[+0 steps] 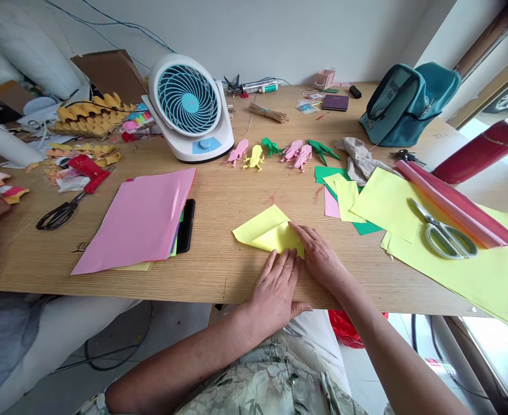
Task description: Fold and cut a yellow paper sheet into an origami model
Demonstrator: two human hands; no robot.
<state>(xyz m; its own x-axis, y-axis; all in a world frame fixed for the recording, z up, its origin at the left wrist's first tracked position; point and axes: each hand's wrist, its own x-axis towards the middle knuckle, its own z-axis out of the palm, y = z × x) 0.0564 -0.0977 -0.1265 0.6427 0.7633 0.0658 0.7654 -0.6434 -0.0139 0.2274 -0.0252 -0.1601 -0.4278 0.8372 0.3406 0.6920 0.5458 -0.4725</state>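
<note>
At the near edge of the wooden table [211,282], the left hand [276,283] lies palm down, fingers stretched and slightly parted, thumb out to the side, its fingertips on the lower edge of a folded sheet of yellow paper [266,228]. From four o'clock the right hand [322,251] reaches in, fingers extended close together, their tips on the sheet's right end; whether it pinches the paper, I cannot tell. The sheet rests flat on the tabletop, its peak toward twelve o'clock.

Measured from that sheet, a pink paper stack [139,219] sits at nine o'clock, with a black smartphone [186,226] partly under its right edge. At three o'clock, grey-handled scissors [448,237] lie on larger yellow sheets [465,282]. Loose paper offcuts [349,199] are at two o'clock.

Farther off, origami figures [254,157] in pink, yellow and green line up from eleven to one o'clock. Beyond them stand a white desk fan [190,104] at eleven and a teal backpack [403,106] between one and two.
</note>
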